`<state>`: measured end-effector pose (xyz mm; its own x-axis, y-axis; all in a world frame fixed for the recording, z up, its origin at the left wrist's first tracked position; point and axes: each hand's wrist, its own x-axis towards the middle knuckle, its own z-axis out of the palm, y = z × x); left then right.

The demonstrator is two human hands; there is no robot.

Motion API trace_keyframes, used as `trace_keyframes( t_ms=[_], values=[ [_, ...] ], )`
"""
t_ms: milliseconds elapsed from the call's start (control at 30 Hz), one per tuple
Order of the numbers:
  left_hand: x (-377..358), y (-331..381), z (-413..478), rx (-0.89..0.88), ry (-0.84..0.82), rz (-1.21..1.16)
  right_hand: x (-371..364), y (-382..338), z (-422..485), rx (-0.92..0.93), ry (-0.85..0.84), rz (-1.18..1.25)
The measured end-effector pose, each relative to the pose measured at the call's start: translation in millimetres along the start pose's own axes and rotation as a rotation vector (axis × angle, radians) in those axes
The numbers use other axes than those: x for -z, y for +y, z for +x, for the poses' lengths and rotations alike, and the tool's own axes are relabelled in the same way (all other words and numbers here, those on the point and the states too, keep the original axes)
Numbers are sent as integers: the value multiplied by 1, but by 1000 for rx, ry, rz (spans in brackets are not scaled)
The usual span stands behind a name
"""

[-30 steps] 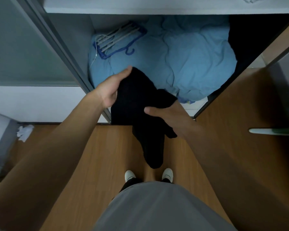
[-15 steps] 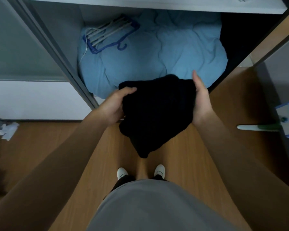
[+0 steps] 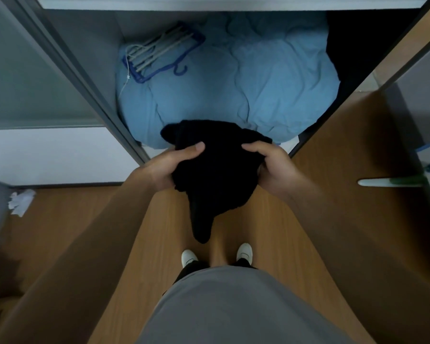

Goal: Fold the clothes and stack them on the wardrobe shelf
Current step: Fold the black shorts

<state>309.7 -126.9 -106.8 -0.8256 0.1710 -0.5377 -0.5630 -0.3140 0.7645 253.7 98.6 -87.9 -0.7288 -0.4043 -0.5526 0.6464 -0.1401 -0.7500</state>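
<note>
My left hand point(image 3: 169, 167) and right hand point(image 3: 271, 167) grip the black garment point(image 3: 214, 175) at opposite sides, keeping its fold together; one end dangles near my shoes.

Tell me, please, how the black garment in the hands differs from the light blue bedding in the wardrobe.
The black garment is held up by the left hand and the right hand; the blue bedding lies in the bottom of the wardrobe. The garment is black and bunched small, one end hanging towards the floor; the bedding is light blue, far bulkier, and carries a blue hanger. Both are soft, creased fabric.
</note>
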Motion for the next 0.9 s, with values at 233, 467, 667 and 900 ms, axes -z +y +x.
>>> trace_keyframes(
  t_ms=[233, 467, 667, 900],
  values=[
    [-11, 11, 2, -125, 153, -171, 21, -37, 8, 63, 133, 150],
    [-22, 21, 2, -66, 174, -294, 15, 12, 14, 244, -15, -179],
    [1, 31, 3, -118, 252, -119, 20, -9, 14, 285, 84, -408],
    [15, 35, 10, -176, 221, 69, 22, -32, 10, 242, 92, -463]
  ],
)
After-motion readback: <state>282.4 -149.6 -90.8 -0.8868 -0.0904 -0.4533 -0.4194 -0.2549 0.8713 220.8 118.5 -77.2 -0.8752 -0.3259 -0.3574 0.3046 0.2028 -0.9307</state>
